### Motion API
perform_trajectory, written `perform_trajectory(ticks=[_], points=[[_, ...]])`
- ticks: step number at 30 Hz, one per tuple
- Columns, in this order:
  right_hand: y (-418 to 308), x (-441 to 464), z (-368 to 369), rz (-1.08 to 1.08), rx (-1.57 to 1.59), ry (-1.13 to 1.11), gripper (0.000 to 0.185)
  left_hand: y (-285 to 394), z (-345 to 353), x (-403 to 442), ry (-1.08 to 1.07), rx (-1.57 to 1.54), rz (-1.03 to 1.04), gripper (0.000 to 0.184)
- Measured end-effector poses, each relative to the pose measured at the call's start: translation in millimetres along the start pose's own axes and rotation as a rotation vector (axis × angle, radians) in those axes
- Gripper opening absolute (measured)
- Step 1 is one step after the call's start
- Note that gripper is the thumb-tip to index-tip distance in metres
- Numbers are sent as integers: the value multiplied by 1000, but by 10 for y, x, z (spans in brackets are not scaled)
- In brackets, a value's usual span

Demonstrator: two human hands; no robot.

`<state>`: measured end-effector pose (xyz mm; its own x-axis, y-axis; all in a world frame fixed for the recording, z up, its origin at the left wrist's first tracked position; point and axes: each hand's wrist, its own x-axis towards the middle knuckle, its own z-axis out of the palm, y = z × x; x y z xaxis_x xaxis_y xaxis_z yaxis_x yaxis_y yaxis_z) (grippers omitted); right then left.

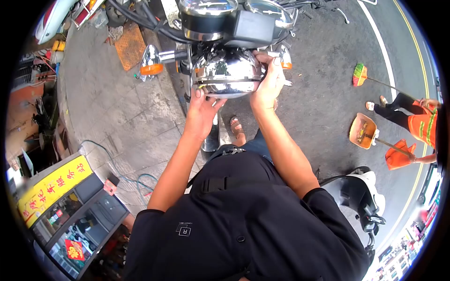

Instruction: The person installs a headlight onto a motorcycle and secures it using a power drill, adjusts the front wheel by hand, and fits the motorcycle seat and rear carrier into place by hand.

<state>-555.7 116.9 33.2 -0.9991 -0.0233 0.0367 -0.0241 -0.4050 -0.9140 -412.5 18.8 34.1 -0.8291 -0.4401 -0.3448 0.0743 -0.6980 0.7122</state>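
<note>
A round chrome headlight (227,70) sits at the front of a motorcycle, below two gauges (206,18) and a black box (253,28). My left hand (202,110) touches its lower left edge from below, thumb and fingers apart. On the right side, my right hand (269,84) grips the headlight's rim, its thumb and fingers curved round the chrome. Turn signals with orange lenses stand on either side, the left one (151,63) and the right one (285,58). The headlight's underside is partly hidden by my fingers.
At the right, a person in an orange vest (422,126) holds a broom (360,75) and a dustpan (363,131). A scooter (358,196) stands at the lower right. A rusty plate (130,47) and a hose (110,159) lie on the pavement at the left.
</note>
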Motion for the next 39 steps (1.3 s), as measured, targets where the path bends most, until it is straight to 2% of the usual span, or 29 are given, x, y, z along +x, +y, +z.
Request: perform_trajectory(ticks=[2,7,10,12,16,19,21,30,33,36,39], points=[[17,7,11,0,5,15,43,33,-23,58,-34,86,14,73],[-39,23,10,71,38,48,44,11,-16,61,-33,127,11,76],[-65,64,2,110,22,49,45,-20,116,-6,-3,73,43,68],[-88,87,-11,126,13,25,44,-9,233,-60,46,10,24,51],[-91,88,27,152,48,74,44,-62,174,-61,33,-12,84,41],[-100,72,54,205,105,117,41,-52,155,-36,52,-12,73,41],[-74,80,16,148,35,95,39,-37,182,-56,84,-1,54,40],[-211,75,39,311,172,114,25,-61,240,-113,91,-50,92,40],[-200,82,58,314,191,132,23,-9,300,-99,123,-65,40,38],[-194,73,32,311,165,130,23,-7,301,-117,70,-50,57,42],[-136,79,-13,314,146,115,24,-13,299,-131,131,-18,3,43]])
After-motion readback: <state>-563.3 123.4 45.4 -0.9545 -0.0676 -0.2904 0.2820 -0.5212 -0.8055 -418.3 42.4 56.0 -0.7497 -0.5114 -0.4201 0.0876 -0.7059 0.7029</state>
